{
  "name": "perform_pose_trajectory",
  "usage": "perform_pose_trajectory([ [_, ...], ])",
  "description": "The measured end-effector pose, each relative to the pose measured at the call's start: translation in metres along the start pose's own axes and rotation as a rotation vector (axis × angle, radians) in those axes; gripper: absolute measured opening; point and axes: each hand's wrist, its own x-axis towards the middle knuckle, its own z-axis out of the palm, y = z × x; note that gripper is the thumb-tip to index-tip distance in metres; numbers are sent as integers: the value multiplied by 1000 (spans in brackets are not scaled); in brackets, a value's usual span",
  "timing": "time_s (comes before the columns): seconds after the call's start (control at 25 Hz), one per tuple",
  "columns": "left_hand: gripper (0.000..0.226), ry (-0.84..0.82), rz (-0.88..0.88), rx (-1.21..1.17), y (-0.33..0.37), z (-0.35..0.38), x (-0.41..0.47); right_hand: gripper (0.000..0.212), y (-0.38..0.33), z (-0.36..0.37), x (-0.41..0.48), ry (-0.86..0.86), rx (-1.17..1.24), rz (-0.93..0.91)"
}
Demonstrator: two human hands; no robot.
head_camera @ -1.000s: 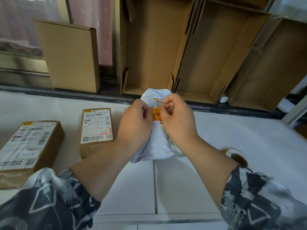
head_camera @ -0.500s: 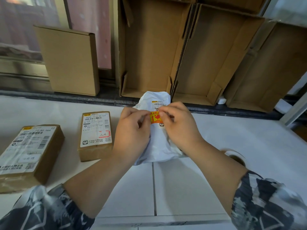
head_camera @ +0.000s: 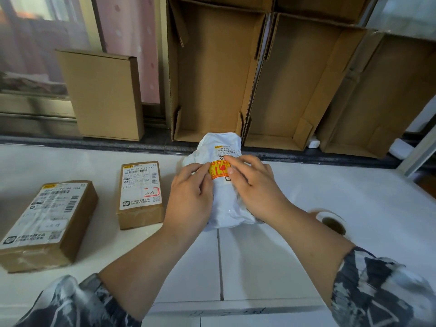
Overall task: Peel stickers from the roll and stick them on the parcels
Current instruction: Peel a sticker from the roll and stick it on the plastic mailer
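Observation:
A white plastic mailer parcel [head_camera: 224, 204] lies on the pale tiled floor in the middle. A yellow and red fragile sticker [head_camera: 219, 170] sits flat on its top, just below the shipping label. My left hand [head_camera: 191, 197] rests on the parcel's left side with its fingertips at the sticker's left edge. My right hand [head_camera: 253, 185] lies on the right side, fingers spread and pressing at the sticker's right edge. The sticker roll [head_camera: 331, 223] lies on the floor to the right, partly hidden by my right forearm.
Two brown labelled parcels lie to the left: a small one [head_camera: 140, 197] and a larger one [head_camera: 44, 225]. Several open cardboard boxes [head_camera: 212, 74] lean against the wall behind. A flat closed box [head_camera: 103, 95] stands at the back left.
The sticker has gone from pinched between my fingers to lying flat on the parcel. My fingers have spread out and moved apart along its edges.

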Motion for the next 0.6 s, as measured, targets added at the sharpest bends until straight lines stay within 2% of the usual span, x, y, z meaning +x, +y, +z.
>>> perform_pose_trajectory([
  [0.12, 46, 124, 19, 75, 12, -13, 0, 40, 2, -22, -3, 153, 2, -113],
  [0.2, 41, 253, 110, 125, 21, -26, -18, 33, 8, -57, -7, 351, 156, -65],
  [0.28, 36, 264, 234, 58, 39, -31, -52, 25, 19, -90, -25, 505, 229, 53],
  [0.32, 34, 222, 302, 14, 44, -28, -71, 20, 24, -97, -39, 512, 222, 118],
  [0.4, 28, 35, 405, -102, 46, -12, -108, 6, 39, -91, -72, 410, 111, 235],
  [0.44, 26, -77, 439, -147, 43, 0, -121, 6, 46, -80, -91, 346, -35, 275],
  [0.48, 25, -182, 443, -160, 41, 13, -129, 17, 52, -68, -111, 301, -222, 289],
  [0.56, 24, -395, 319, -129, 43, 35, -132, 34, 68, -49, -142, 335, -534, 241],
  [0.6, 29, -477, 233, -96, 46, 46, -131, 37, 76, -44, -151, 373, -611, 211],
])
